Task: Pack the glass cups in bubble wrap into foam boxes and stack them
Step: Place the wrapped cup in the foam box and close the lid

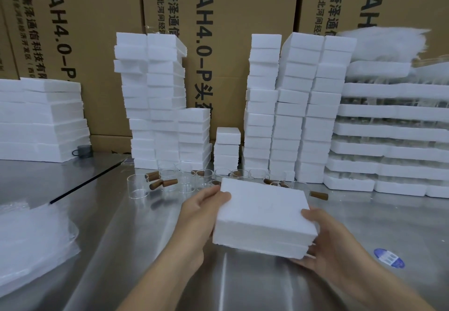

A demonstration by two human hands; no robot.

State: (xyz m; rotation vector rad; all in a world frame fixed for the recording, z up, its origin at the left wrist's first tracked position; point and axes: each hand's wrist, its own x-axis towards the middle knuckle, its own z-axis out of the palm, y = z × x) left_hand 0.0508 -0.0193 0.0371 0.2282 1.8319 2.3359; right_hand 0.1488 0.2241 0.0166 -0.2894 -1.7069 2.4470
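Observation:
A closed white foam box [263, 216] is held above the steel table in front of me. My left hand [198, 216] grips its left side, with the thumb on the top edge. On the right side, my right hand [332, 240] grips the box with the thumb on top and the fingers underneath. Behind the box, several clear glass cups [187, 179] with brown wooden handles stand in a row on the table. Sheets of bubble wrap [31, 237] lie in a pile at the left.
Tall stacks of closed foam boxes [155, 97] [291, 106] stand at the back, with a short stack [227, 150] between them. Foam trays of glasses [393, 128] are piled at the right. Cardboard cartons form the back wall. A blue sticker [388, 257] lies on the table.

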